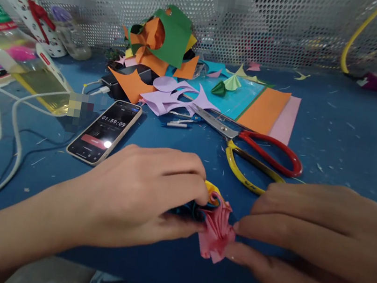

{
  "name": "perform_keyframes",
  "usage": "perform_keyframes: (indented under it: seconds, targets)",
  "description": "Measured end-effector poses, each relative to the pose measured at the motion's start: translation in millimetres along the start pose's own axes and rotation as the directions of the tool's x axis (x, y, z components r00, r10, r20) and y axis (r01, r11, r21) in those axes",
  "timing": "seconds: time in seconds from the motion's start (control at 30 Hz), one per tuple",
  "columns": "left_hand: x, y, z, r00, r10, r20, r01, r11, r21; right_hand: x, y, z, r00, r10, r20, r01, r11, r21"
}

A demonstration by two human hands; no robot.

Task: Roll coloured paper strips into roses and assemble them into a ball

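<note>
Near the table's front edge I hold a pleated paper piece (218, 231), pink in front with yellow and dark blue curled parts behind it. My left hand (151, 197) is closed round its blue and yellow side, and the fingers cover much of that part. From the other side, the thumb and forefinger of my right hand (301, 239) pinch the pink edge. Just beyond my hands lies a pair of scissors (227, 131) with one red and one yellow handle, its blades pointing up and left.
A phone (105, 131) showing a timer lies left, beside white cables (17, 125) and a tilted bottle (29, 65). Cut paper scraps (175, 40) are heaped at the back. Coloured sheets (267, 110) lie behind the scissors, and a perforated metal panel (279, 27) stands behind the table.
</note>
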State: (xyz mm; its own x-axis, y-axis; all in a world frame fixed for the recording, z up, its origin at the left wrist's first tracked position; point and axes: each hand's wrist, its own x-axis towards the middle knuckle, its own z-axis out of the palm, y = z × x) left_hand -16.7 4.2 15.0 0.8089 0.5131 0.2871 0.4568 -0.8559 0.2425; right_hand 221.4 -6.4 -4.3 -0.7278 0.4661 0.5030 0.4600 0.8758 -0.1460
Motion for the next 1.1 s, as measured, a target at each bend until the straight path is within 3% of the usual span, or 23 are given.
perform_keyframes:
  seconds: [0.1,0.23,0.77,0.83,0.97,1.1]
  targets:
    - [0,1,0.6,1.000,0.005,-0.026,-0.005,1.000,0.005,4,-2,3,1.000,0.002,-0.002,-0.002,0.992,0.125]
    - [0,4,0.1,0.999,0.033,-0.037,-0.030,0.998,0.063,4,-7,7,0.998,0.056,0.014,-0.057,0.986,0.158]
    - [1,9,2.0,0.999,0.041,-0.034,-0.035,0.984,0.176,6,-7,8,1.000,0.026,0.002,-0.026,0.988,0.153]
    - [1,9,1.4,0.998,0.045,-0.037,-0.037,0.982,0.183,7,-8,7,0.999,0.041,-0.029,-0.036,0.988,0.150]
    - [1,4,0.5,0.995,0.065,-0.077,-0.052,0.986,0.157,5,-8,2,0.965,0.158,-0.211,-0.120,0.976,0.183]
    - [2,0,-1.1,0.980,0.102,-0.170,-0.074,0.984,0.165,1,-5,-5,0.936,0.253,-0.245,-0.208,0.959,0.195]
